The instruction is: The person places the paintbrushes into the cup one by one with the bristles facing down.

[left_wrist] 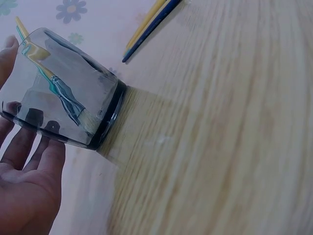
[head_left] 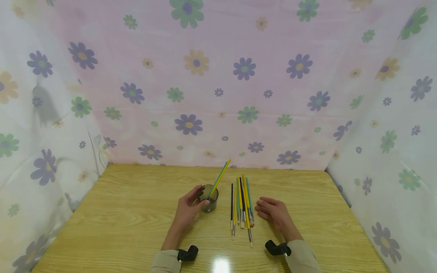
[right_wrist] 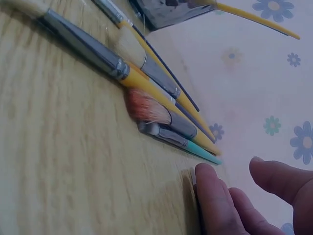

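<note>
Cup (head_left: 212, 205) inside left grip (head_left: 189, 205), brushes (head_left: 246, 199) beside right grip (head_left: 275, 214)

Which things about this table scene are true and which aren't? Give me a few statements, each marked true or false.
1. The left hand holds the glass. True.
2. The two brushes in the glass lean bristles up. False: their handles stick up.
3. The right hand grips a brush. False: it holds nothing, beside the loose brushes.
4. The loose brushes lie with bristles toward the person. True.
</note>
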Tool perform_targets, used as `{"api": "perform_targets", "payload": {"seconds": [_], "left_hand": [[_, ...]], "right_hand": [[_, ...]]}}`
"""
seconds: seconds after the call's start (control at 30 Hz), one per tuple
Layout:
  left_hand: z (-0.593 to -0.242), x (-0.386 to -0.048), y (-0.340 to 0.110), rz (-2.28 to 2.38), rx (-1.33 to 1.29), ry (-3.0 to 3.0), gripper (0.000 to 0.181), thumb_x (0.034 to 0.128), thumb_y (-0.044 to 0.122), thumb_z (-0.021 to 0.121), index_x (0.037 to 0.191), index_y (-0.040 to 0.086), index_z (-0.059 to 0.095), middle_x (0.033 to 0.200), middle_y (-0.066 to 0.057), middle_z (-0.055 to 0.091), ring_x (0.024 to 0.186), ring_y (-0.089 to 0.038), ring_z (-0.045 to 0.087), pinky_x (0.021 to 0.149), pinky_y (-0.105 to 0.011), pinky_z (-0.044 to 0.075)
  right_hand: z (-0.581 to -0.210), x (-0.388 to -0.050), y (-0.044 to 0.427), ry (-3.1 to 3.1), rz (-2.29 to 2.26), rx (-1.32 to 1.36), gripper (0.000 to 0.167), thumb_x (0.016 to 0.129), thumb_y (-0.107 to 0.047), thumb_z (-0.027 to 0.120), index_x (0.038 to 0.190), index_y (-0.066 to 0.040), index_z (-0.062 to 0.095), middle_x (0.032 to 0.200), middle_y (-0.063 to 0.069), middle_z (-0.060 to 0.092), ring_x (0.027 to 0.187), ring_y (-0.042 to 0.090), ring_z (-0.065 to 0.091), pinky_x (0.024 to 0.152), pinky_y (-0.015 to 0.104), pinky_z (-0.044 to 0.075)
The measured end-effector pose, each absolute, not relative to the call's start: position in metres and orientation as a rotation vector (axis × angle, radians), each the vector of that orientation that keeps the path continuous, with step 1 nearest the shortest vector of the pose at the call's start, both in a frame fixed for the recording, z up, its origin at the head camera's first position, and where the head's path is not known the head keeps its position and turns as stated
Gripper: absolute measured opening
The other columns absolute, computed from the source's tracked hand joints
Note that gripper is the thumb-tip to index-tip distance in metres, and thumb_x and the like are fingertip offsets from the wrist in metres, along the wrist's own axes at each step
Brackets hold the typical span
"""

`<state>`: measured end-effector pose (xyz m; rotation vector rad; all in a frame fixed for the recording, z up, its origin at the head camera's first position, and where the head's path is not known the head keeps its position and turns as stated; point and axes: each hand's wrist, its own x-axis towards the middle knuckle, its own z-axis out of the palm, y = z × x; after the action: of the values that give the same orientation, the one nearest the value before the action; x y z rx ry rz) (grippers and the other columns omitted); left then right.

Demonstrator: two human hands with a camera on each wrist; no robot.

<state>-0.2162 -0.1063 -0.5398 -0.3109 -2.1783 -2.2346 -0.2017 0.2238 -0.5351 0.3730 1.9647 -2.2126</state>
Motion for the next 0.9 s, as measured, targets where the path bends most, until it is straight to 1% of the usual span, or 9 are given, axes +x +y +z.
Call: {"api": "perform_targets", "payload": {"seconds": [0.2, 0.27, 0.33, 0.43, 0.5, 0.53, 0.7, 0.8, 0.9], "left_hand": [[-0.538, -0.215, -0.107, -2.283, -0.296, -2.158, 0.068, 0.0913, 0.006, 0.076, 0.152, -0.001, 0.045, 0.152, -0.016, 0.052, 0.143, -0.036, 0.045, 0.119, -0.045, 0.036], [-0.538, -0.215, -0.107, -2.299, -0.286, -2.153, 0.069, 0.0911, 0.005, 0.076, 0.152, 0.0, 0.045, 0.152, -0.015, 0.052, 0.144, -0.035, 0.045, 0.119, -0.043, 0.036], [-0.538, -0.215, -0.107, -2.294, -0.29, -2.156, 0.069, 0.0911, 0.005, 0.076, 0.152, -0.001, 0.045, 0.151, -0.015, 0.052, 0.143, -0.035, 0.045, 0.119, -0.044, 0.036], [-0.537, -0.215, -0.107, -2.291, -0.285, -2.16, 0.069, 0.091, 0.006, 0.076, 0.152, -0.001, 0.045, 0.151, -0.016, 0.052, 0.143, -0.036, 0.045, 0.119, -0.045, 0.036], [-0.536, -0.214, -0.106, -2.281, -0.295, -2.164, 0.069, 0.0909, 0.006, 0.076, 0.152, -0.002, 0.044, 0.151, -0.017, 0.051, 0.143, -0.037, 0.045, 0.119, -0.046, 0.037], [-0.536, -0.214, -0.106, -2.287, -0.281, -2.165, 0.069, 0.0908, 0.006, 0.076, 0.152, -0.001, 0.045, 0.151, -0.016, 0.052, 0.143, -0.036, 0.045, 0.119, -0.045, 0.037], [-0.535, -0.214, -0.106, -2.299, -0.277, -2.163, 0.069, 0.0908, 0.005, 0.076, 0.152, -0.001, 0.045, 0.152, -0.018, 0.051, 0.143, -0.035, 0.045, 0.118, -0.043, 0.038], [-0.535, -0.215, -0.106, -2.315, -0.28, -2.153, 0.069, 0.0908, 0.006, 0.076, 0.152, -0.001, 0.044, 0.152, -0.017, 0.051, 0.143, -0.034, 0.045, 0.119, -0.042, 0.038], [-0.536, -0.215, -0.108, -2.318, -0.273, -2.153, 0.069, 0.0908, 0.005, 0.076, 0.152, 0.0, 0.045, 0.152, -0.016, 0.051, 0.143, -0.034, 0.045, 0.119, -0.043, 0.038]], "right_hand": [[-0.525, -0.209, 0.214, 2.177, -2.041, 0.379, 0.041, 0.099, -0.005, 0.065, 0.135, 0.013, 0.056, 0.111, 0.024, 0.07, 0.088, 0.021, 0.074, 0.075, 0.032, 0.065], [-0.522, -0.212, 0.209, 2.255, -1.983, 0.376, 0.04, 0.098, -0.005, 0.066, 0.132, 0.013, 0.058, 0.109, 0.025, 0.07, 0.086, 0.021, 0.074, 0.073, 0.034, 0.065], [-0.52, -0.215, 0.205, 2.344, -1.924, 0.371, 0.037, 0.095, -0.004, 0.068, 0.127, 0.013, 0.061, 0.107, 0.024, 0.071, 0.083, 0.021, 0.073, 0.07, 0.034, 0.065], [-0.52, -0.22, 0.2, 2.504, -1.811, 0.353, 0.033, 0.09, -0.002, 0.072, 0.119, 0.012, 0.066, 0.101, 0.021, 0.072, 0.08, 0.019, 0.07, 0.066, 0.03, 0.062], [-0.521, -0.222, 0.197, 2.599, -1.731, 0.336, 0.031, 0.087, -0.001, 0.074, 0.114, 0.012, 0.068, 0.099, 0.02, 0.071, 0.08, 0.019, 0.068, 0.064, 0.029, 0.061], [-0.522, -0.223, 0.197, 2.631, -1.7, 0.338, 0.03, 0.085, -0.001, 0.076, 0.112, 0.011, 0.069, 0.098, 0.02, 0.071, 0.08, 0.02, 0.067, 0.064, 0.029, 0.06], [-0.524, -0.224, 0.197, 2.689, -1.633, 0.338, 0.031, 0.082, 0.001, 0.076, 0.111, 0.01, 0.07, 0.099, 0.021, 0.071, 0.081, 0.023, 0.068, 0.065, 0.03, 0.061], [-0.523, -0.223, 0.2, 2.72, -1.612, 0.35, 0.031, 0.081, 0.001, 0.074, 0.11, 0.009, 0.07, 0.099, 0.02, 0.071, 0.081, 0.022, 0.067, 0.064, 0.029, 0.06], [-0.522, -0.223, 0.202, 2.721, -1.625, 0.355, 0.03, 0.082, 0.001, 0.073, 0.11, 0.01, 0.07, 0.1, 0.021, 0.07, 0.079, 0.022, 0.067, 0.062, 0.029, 0.06]]}}
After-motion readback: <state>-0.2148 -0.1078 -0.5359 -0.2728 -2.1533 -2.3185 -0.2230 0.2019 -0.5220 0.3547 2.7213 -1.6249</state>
